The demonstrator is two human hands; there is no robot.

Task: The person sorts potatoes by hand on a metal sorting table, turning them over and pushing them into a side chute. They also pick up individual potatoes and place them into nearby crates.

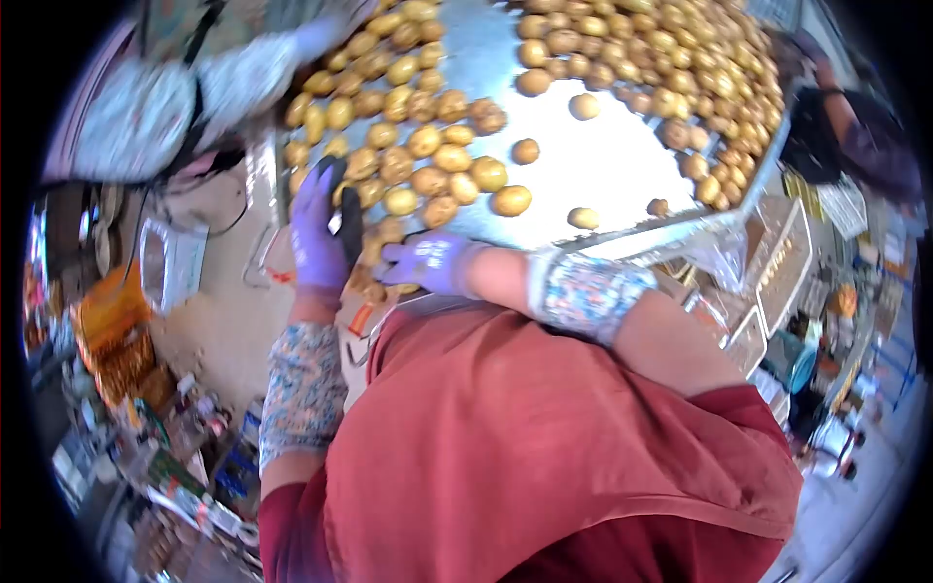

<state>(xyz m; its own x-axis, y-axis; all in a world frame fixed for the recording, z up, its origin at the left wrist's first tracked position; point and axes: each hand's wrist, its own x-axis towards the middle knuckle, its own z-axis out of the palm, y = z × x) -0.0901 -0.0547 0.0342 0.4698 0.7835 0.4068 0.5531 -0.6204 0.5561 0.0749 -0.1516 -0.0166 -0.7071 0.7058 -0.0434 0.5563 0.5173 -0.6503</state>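
Observation:
Many round yellow-brown fruits [425, 142], some of them wrinkled, lie on a shiny metal tray table [612, 165]. My left hand [323, 228], in a purple glove with dark fingertips, stands at the near left edge with fingers stretched out and thumb apart, beside the nearest fruits. My right hand [434, 264], also purple-gloved, reaches left along the near edge, its fingers spread. Between my hands, several fruits lie at the edge and lower down, over an open box [367, 319] partly hidden by my apron.
A blurred co-worker's sleeve [238, 78] reaches over the tray's left side. Another person's arm [855, 136] is at the far right. Crates [782, 257] and a plastic bag [724, 260] sit below the right edge. A white box [173, 260] and orange packs [117, 321] stand at left.

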